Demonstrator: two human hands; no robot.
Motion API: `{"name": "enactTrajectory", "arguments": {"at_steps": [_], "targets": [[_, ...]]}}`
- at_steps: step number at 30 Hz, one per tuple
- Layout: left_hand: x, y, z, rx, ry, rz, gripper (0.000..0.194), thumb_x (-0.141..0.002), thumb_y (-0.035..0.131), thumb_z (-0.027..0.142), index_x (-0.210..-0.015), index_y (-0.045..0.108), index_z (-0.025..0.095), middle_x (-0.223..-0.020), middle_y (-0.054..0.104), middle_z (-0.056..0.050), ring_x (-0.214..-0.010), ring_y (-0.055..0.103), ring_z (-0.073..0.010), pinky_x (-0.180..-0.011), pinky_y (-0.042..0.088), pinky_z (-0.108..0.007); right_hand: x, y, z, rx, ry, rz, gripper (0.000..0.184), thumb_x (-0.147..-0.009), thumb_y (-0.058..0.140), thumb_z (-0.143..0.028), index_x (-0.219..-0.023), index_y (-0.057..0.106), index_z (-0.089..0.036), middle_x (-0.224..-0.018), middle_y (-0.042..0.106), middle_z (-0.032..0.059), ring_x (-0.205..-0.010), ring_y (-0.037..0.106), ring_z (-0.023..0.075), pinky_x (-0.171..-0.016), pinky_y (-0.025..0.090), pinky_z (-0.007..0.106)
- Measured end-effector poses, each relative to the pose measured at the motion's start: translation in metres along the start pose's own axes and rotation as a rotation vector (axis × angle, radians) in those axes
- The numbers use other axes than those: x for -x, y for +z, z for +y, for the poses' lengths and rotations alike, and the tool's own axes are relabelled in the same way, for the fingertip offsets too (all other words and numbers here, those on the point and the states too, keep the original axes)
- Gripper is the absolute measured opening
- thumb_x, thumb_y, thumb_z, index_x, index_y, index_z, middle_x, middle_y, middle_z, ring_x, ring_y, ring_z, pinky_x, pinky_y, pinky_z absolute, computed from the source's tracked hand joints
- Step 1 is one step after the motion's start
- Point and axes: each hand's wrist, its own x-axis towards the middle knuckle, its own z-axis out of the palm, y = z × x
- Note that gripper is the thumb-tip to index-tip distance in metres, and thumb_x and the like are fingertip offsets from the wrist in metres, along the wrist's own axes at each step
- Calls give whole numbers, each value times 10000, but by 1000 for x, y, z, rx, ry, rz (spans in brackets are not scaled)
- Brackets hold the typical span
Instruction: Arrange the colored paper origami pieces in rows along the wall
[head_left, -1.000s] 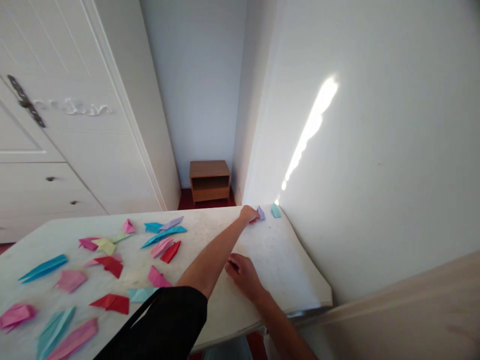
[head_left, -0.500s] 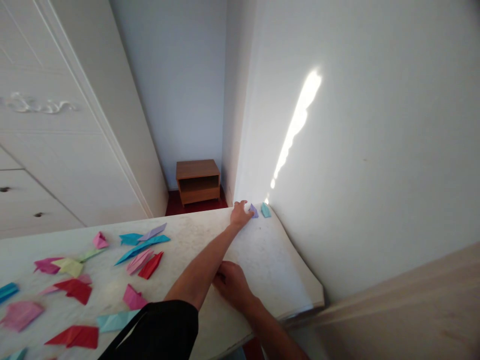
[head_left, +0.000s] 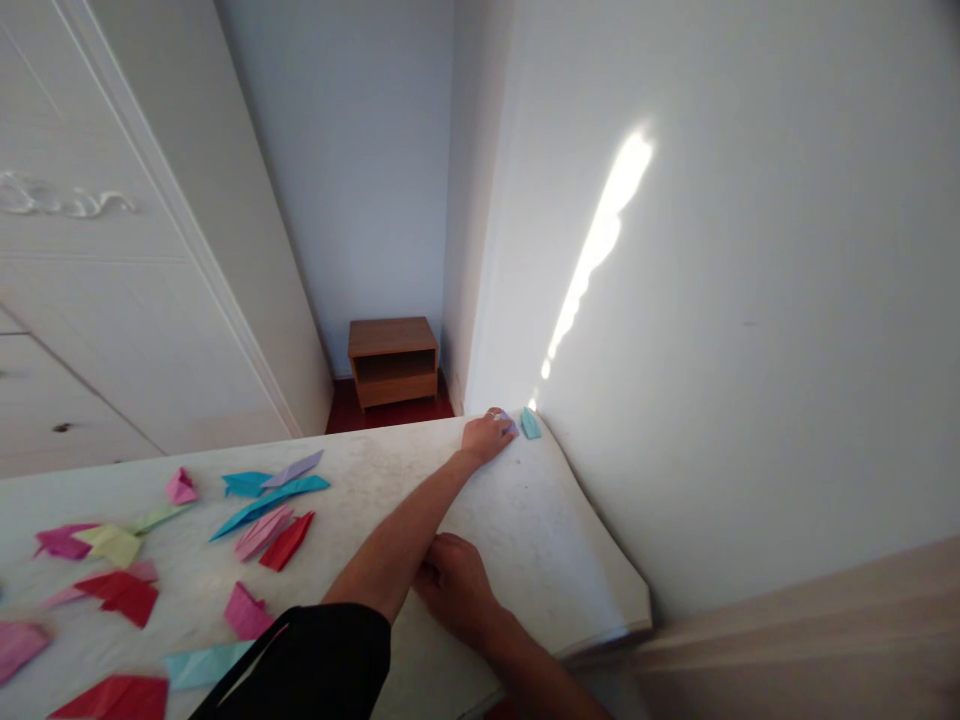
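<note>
My left hand point(head_left: 486, 436) reaches across the white table point(head_left: 540, 530) to its far corner and covers a small purple folded paper point(head_left: 508, 421), fingers curled on it. A teal folded paper point(head_left: 530, 424) lies just to its right by the wall. My right hand point(head_left: 452, 587) rests on the table near the front edge with fingers curled; nothing shows in it.
Several folded paper shapes in pink, red, blue and yellow lie on the left half of the table, among them a blue plane point(head_left: 268, 497). A white wardrobe point(head_left: 112, 300) stands left, a wooden nightstand point(head_left: 393, 361) behind, a wall right.
My left hand has closed over the purple paper at the far corner, hiding most of it. The view has shifted right, and my right hand has slid slightly left.
</note>
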Motion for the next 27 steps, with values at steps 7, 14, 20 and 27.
{"name": "enactTrajectory", "arguments": {"at_steps": [7,14,20,27], "targets": [[-2,0,-1,13,18,-17,394,-889,492,487,-1214,605,296,-1322,512,-47,-1070,563,-253,-871,413,-346,-2,-3,-3,-14,-7,6,136,-699,496,-106,-583,452,-163,-602,542,3,-577,456,116,-572,286,241],[0,2,-3,80,43,48,422,-832,568,497,-1175,602,254,-1265,542,-54,-1078,563,-250,-878,419,-330,-2,-2,-2,-2,-8,-18,119,-729,499,-120,-619,513,-165,-648,572,7,-602,484,115,-582,305,233],[4,2,-4,185,7,165,444,-831,592,457,-1196,576,205,-1284,523,-71,-1080,560,-225,-897,435,-312,-2,-4,-2,-28,-33,-10,116,-723,503,-112,-620,517,-162,-654,579,9,-608,487,116,-593,307,235],[16,1,-13,363,-120,324,218,-864,527,217,-1043,615,130,-1070,636,-73,-879,595,-145,-865,447,-269,-1,-5,1,-64,-11,-21,149,-773,527,-126,-630,556,-157,-653,572,13,-626,495,118,-606,322,228]]}}
